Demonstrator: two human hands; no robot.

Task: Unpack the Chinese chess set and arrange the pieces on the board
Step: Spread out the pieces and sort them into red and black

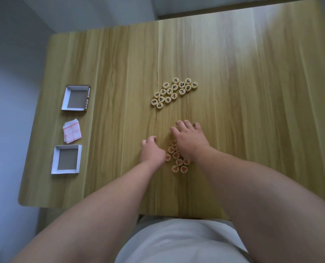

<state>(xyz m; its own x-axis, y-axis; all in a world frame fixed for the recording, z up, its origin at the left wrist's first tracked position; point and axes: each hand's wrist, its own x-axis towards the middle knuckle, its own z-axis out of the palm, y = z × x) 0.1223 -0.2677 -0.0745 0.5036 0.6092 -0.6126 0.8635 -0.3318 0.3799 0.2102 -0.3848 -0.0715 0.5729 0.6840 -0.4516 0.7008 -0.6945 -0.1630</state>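
While left hand (151,151) curls, right fingers (186,125) splay over red pieces (179,162).

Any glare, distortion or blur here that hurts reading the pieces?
Head view: pale glare lies on the far part of the table, clear of the pieces; wide-angle bowing curves the table's edges; the black-lettered pieces read sharp; the red-lettered pieces are partly hidden under the right hand, whose fingertips look slightly soft.
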